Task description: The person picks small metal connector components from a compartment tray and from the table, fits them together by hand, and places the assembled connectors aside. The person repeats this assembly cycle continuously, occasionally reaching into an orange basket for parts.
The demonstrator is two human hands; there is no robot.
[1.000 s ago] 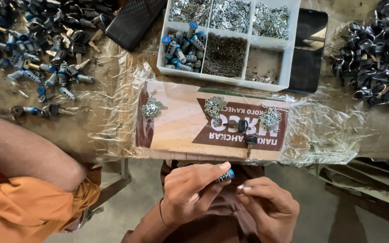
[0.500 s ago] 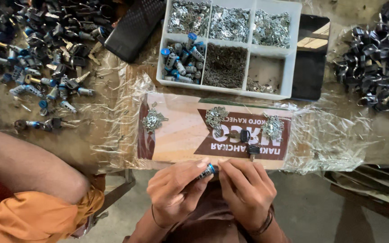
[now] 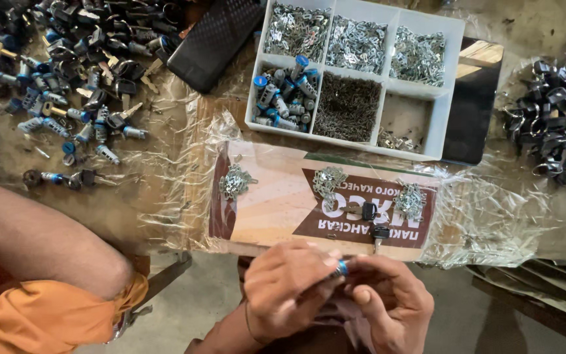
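Note:
My left hand [image 3: 284, 288] and my right hand [image 3: 388, 303] meet at the near edge of the bench. Together they pinch a small metal lock cylinder with a blue end [image 3: 341, 267]. Just beyond my fingers, two black-headed keys [image 3: 375, 223] lie on a flat printed cardboard piece [image 3: 276, 210] wrapped in clear plastic. Three little heaps of small metal parts [image 3: 234, 181] sit on that cardboard.
A white compartment tray [image 3: 437, 124] behind the cardboard holds blue-capped cylinders [image 3: 283, 92], metal clips and fine springs. Loose cylinders and keys [image 3: 80, 85] cover the left of the bench; black rings [image 3: 555, 124] pile at the right. Another person's arm and orange clothing [image 3: 40, 282] are at lower left.
My hands have come together and risen toward the bench edge, both now closed on the blue-ended cylinder. The view has shifted slightly.

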